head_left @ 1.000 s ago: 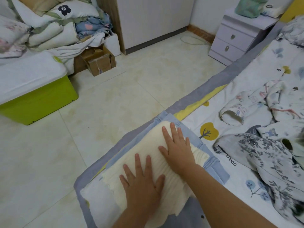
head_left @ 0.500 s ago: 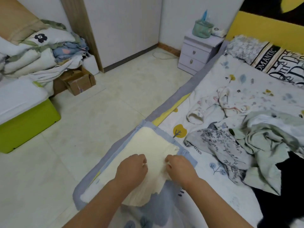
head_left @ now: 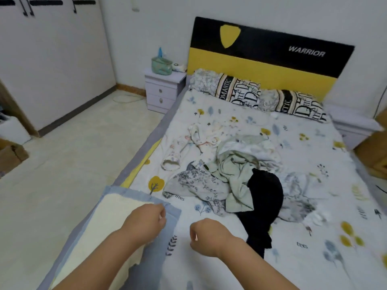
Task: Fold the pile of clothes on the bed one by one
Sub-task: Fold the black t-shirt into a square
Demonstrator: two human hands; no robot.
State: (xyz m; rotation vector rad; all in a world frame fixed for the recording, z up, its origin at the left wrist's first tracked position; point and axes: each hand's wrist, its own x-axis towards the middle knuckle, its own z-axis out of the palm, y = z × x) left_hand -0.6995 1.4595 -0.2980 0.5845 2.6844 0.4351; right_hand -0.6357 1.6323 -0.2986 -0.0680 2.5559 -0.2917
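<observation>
A folded cream garment [head_left: 113, 218] lies on a folded blue garment [head_left: 170, 225] at the bed's near left corner. My left hand [head_left: 145, 221] hovers over that stack's right edge with fingers curled, nothing visibly in it. To its right, my right hand [head_left: 207, 237] is above the bare sheet, fingers also curled and holding nothing. The loose pile sits mid-bed: a grey floral piece [head_left: 194, 185], a pale green garment [head_left: 234, 170], a black garment [head_left: 265, 197] and a small printed baby garment [head_left: 188, 141].
The bed [head_left: 314, 237] has a leaf-print sheet, two pillows [head_left: 238, 91] and a black-and-yellow headboard [head_left: 272, 65]. A lilac nightstand [head_left: 162, 91] stands at its far left corner. Tiled floor [head_left: 62, 174] runs along the left, with a cardboard box [head_left: 11, 155] and wardrobe [head_left: 52, 59].
Both hands went from pressing flat on the cream garment to pinching its edge, then let go and drew apart. My view lifted from the stack toward the pile and headboard.
</observation>
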